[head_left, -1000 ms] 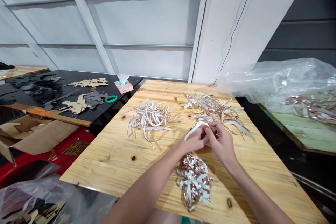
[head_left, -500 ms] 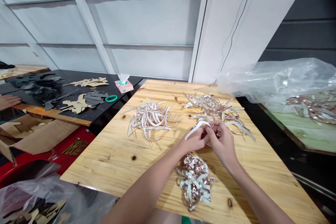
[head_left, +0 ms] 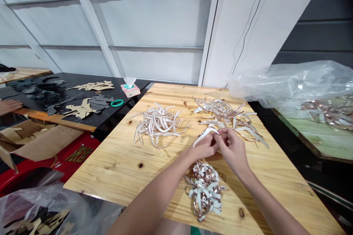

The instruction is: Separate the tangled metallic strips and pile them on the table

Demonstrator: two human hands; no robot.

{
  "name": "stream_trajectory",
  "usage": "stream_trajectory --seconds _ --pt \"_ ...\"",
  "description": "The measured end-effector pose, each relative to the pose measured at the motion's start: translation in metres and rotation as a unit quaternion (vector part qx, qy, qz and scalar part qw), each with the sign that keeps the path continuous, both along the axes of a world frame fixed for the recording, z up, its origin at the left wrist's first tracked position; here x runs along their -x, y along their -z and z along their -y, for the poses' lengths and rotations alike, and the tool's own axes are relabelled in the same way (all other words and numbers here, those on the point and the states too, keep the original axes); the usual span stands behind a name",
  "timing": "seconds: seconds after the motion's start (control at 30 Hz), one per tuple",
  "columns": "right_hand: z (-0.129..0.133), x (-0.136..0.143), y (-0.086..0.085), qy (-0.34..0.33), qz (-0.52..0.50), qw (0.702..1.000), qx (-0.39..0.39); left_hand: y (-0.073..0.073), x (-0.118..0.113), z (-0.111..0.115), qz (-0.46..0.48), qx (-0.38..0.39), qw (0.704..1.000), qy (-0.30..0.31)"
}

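Note:
My left hand (head_left: 206, 146) and my right hand (head_left: 231, 146) meet above the wooden table (head_left: 124, 176). Between their pinched fingers is a curved white strip (head_left: 204, 134), whose free end arcs over the back of my left hand. Behind my hands spreads a loose pile of white and rose-gold strips (head_left: 220, 112). Another pile of curved strips (head_left: 158, 122) lies to the left. Nearer me, below my wrists, sits a heap of small curled white and shiny copper-coloured scraps (head_left: 205, 187). My fingertips partly hide each other.
On the black table (head_left: 102, 115) at left lie dark and tan cut pieces (head_left: 79, 108), a green tape ring (head_left: 117, 103) and a tissue box (head_left: 130, 90). A co-worker's hand (head_left: 10, 107) rests there, above a cardboard box (head_left: 46, 145). Clear plastic bags (head_left: 298, 82) stand at right.
The strip and my fingertips have shifted very slightly to the left. Both hands keep their pinch, and the piles look unchanged.

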State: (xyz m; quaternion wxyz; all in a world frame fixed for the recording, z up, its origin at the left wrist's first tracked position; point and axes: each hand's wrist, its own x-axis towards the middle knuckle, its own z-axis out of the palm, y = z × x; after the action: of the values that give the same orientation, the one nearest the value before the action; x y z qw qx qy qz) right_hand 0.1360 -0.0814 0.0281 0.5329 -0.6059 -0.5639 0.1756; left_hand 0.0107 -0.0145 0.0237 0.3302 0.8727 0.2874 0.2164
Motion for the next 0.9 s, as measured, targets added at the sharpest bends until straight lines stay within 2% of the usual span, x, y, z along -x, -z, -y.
stream_trajectory --seconds 0.57,0.7,0.9 --pt "0.0009 0.0003 -0.0020 -0.012 0.006 1.000 -0.001 -0.0033 0.0017 0.0007 -0.033 0.015 0.999 0.001" --pt "0.0005 -0.0007 -0.0008 -0.015 -0.020 1.000 0.008 -0.0012 0.0007 0.0002 -0.002 0.022 1.000 0.000" --pt "-0.0017 -0.0031 0.0017 -0.027 -0.056 0.998 0.022 0.0009 -0.0040 -0.0013 0.033 -0.009 0.999 0.010"
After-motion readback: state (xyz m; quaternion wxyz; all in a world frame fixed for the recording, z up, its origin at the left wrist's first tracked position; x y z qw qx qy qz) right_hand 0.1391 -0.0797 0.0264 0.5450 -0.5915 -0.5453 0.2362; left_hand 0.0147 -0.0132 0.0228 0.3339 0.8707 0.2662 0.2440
